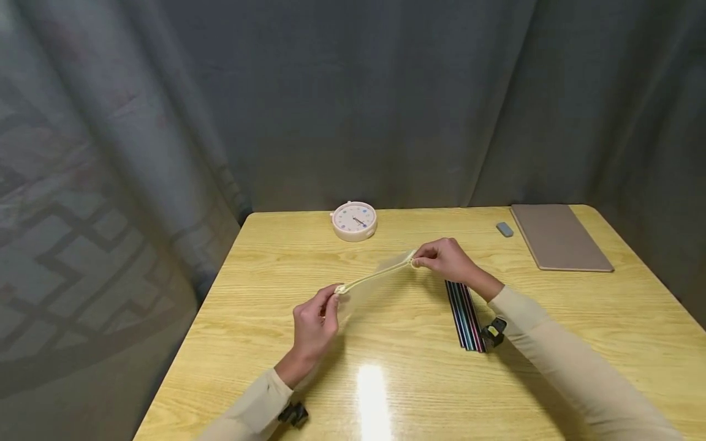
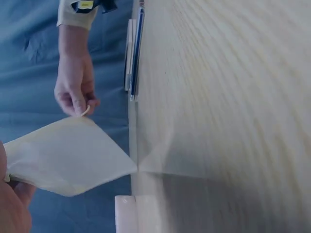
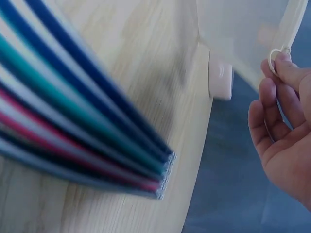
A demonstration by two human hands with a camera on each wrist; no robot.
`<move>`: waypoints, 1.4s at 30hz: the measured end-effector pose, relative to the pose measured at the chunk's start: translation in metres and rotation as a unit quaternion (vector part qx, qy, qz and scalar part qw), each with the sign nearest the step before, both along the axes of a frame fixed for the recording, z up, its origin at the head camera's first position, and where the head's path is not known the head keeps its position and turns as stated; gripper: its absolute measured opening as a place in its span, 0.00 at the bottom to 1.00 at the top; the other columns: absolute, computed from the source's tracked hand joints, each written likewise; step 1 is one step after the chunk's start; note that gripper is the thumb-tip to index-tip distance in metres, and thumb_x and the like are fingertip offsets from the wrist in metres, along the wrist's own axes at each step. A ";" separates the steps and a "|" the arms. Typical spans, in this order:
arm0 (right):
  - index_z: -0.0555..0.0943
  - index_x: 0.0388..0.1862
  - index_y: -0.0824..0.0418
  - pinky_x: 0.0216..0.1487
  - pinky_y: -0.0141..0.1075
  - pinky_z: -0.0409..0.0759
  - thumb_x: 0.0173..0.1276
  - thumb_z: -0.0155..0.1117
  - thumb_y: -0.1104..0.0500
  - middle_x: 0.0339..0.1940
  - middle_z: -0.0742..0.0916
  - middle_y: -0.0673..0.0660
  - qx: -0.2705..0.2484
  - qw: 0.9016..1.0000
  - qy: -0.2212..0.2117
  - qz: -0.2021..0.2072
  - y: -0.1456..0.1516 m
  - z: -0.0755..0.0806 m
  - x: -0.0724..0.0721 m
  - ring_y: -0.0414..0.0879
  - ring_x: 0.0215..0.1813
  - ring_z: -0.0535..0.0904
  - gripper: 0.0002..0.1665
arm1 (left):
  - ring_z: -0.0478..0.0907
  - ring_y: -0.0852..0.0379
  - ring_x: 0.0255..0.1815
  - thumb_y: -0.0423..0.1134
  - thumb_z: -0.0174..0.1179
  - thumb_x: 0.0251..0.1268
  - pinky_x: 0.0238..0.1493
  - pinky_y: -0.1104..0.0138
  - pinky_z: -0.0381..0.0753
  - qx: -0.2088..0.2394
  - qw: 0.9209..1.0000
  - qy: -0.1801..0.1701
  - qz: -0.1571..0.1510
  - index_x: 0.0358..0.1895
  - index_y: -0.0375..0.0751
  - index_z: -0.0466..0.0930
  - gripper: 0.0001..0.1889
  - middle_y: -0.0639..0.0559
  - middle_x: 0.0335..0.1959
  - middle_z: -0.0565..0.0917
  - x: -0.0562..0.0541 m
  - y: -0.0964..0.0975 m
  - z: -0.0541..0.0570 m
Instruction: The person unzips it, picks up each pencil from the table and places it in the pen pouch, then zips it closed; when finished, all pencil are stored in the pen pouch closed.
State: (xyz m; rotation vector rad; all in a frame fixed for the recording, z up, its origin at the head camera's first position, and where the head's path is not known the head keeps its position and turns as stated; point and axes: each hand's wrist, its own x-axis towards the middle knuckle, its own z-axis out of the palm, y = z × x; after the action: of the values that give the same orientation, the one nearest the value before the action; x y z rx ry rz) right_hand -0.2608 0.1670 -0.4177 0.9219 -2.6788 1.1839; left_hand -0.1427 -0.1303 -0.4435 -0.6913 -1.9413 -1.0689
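A translucent zipper pouch (image 1: pixel 380 272) with a pale yellow zipper edge is stretched between both hands above the table. My left hand (image 1: pixel 315 321) pinches one end of the zipper edge. At the other end, my right hand (image 1: pixel 448 260) pinches the zipper's ring pull (image 3: pixel 273 60) between thumb and forefinger, its other fingers loosely bent in the right wrist view. The pouch body (image 2: pixel 73 158) hangs flat and looks empty in the left wrist view. Under the right forearm lies a row of several dark and coloured pens (image 1: pixel 464 315), partly hidden by the arm.
A round pink clock (image 1: pixel 354 220) lies face up at the table's back edge. Towards the back right are a small grey-blue eraser (image 1: pixel 504 229) and a brownish-pink notebook (image 1: pixel 561 237). Dark curtains (image 1: pixel 358 104) hang behind the wooden table (image 1: pixel 248 349).
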 end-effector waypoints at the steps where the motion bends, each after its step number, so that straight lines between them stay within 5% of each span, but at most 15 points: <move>1: 0.90 0.36 0.65 0.29 0.32 0.75 0.69 0.70 0.68 0.31 0.91 0.58 0.003 1.000 0.000 -0.009 0.003 0.000 -0.001 0.60 0.32 0.85 0.03 | 0.83 0.55 0.18 0.13 0.63 0.57 0.21 0.76 0.79 0.013 1.000 -0.006 0.001 0.45 0.25 0.85 0.13 0.41 0.26 0.87 0.001 -0.001 0.000; 6: 0.90 0.37 0.66 0.28 0.33 0.75 0.70 0.70 0.67 0.30 0.91 0.58 0.014 1.000 0.002 -0.023 0.012 0.002 -0.002 0.60 0.31 0.85 0.04 | 0.77 0.57 0.14 0.16 0.61 0.64 0.15 0.77 0.71 0.079 0.995 -0.054 0.002 0.45 0.25 0.85 0.10 0.40 0.25 0.87 0.003 -0.004 -0.007; 13: 0.90 0.35 0.65 0.27 0.34 0.73 0.69 0.71 0.67 0.28 0.90 0.55 0.026 0.999 0.026 -0.033 0.012 0.009 -0.005 0.46 0.26 0.82 0.03 | 0.90 0.58 0.32 0.15 0.56 0.68 0.27 0.69 0.85 0.181 0.973 -0.142 -0.006 0.46 0.18 0.82 0.08 0.29 0.35 0.88 0.009 -0.009 -0.014; 16: 0.90 0.35 0.65 0.26 0.34 0.73 0.69 0.71 0.66 0.28 0.91 0.56 0.028 0.999 0.032 -0.034 0.011 0.012 -0.006 0.41 0.25 0.80 0.03 | 0.89 0.62 0.35 0.17 0.54 0.70 0.30 0.69 0.86 0.209 0.960 -0.188 -0.015 0.48 0.17 0.81 0.08 0.28 0.38 0.87 0.011 -0.009 -0.013; 20: 0.90 0.36 0.65 0.27 0.34 0.75 0.69 0.71 0.66 0.28 0.91 0.56 0.030 0.998 0.028 -0.042 0.008 0.015 -0.006 0.40 0.25 0.80 0.04 | 0.88 0.65 0.32 0.20 0.50 0.74 0.25 0.76 0.81 0.232 0.930 -0.283 -0.023 0.53 0.20 0.78 0.11 0.31 0.40 0.88 0.012 -0.009 -0.012; 23: 0.90 0.37 0.66 0.27 0.34 0.74 0.70 0.70 0.66 0.28 0.91 0.56 0.032 0.998 0.023 -0.044 0.006 0.018 -0.005 0.41 0.25 0.80 0.04 | 0.74 0.71 0.19 0.24 0.50 0.75 0.17 0.78 0.64 0.207 0.920 -0.333 -0.015 0.58 0.25 0.77 0.14 0.42 0.28 0.83 0.010 -0.010 -0.009; 27: 0.90 0.37 0.66 0.27 0.35 0.74 0.70 0.69 0.66 0.28 0.90 0.56 0.033 0.998 0.023 -0.041 0.003 0.023 -0.003 0.41 0.25 0.80 0.05 | 0.58 0.67 0.17 0.33 0.51 0.80 0.18 0.74 0.59 0.144 0.925 -0.351 -0.005 0.61 0.33 0.78 0.14 0.53 0.24 0.68 0.006 -0.009 0.000; 30: 0.90 0.38 0.66 0.28 0.35 0.75 0.71 0.69 0.65 0.29 0.90 0.56 0.036 0.998 0.024 -0.040 0.000 0.024 -0.001 0.40 0.26 0.80 0.05 | 0.76 0.64 0.28 0.38 0.54 0.81 0.27 0.74 0.73 0.092 0.930 -0.355 -0.009 0.56 0.35 0.84 0.14 0.50 0.32 0.83 0.001 -0.007 0.006; 33: 0.90 0.38 0.66 0.29 0.35 0.76 0.71 0.69 0.65 0.29 0.90 0.55 0.039 0.998 0.024 -0.041 -0.003 0.026 0.001 0.40 0.27 0.81 0.05 | 0.85 0.58 0.40 0.37 0.58 0.78 0.34 0.73 0.78 0.037 0.927 -0.371 -0.032 0.51 0.33 0.87 0.12 0.46 0.42 0.90 -0.003 -0.008 0.013; 38: 0.90 0.38 0.66 0.28 0.36 0.75 0.71 0.68 0.65 0.29 0.90 0.56 0.040 0.998 0.036 -0.043 -0.005 0.031 0.004 0.41 0.26 0.81 0.06 | 0.86 0.59 0.33 0.32 0.63 0.72 0.33 0.72 0.81 -0.078 0.907 -0.404 -0.092 0.54 0.29 0.86 0.13 0.44 0.37 0.91 -0.011 -0.015 0.029; 42: 0.90 0.38 0.66 0.28 0.35 0.76 0.71 0.68 0.65 0.29 0.90 0.57 0.032 0.997 0.043 -0.051 -0.005 0.033 0.006 0.41 0.26 0.81 0.06 | 0.81 0.65 0.27 0.28 0.64 0.66 0.32 0.73 0.80 -0.166 0.881 -0.424 -0.127 0.58 0.30 0.84 0.17 0.47 0.36 0.89 -0.019 -0.011 0.040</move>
State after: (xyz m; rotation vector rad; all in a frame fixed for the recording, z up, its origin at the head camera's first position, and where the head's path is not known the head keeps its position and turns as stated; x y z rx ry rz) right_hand -0.2552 0.1616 -0.3852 0.8145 -2.6738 1.0186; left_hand -0.1617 -0.1417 -0.4035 -0.7429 -2.9017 -1.3548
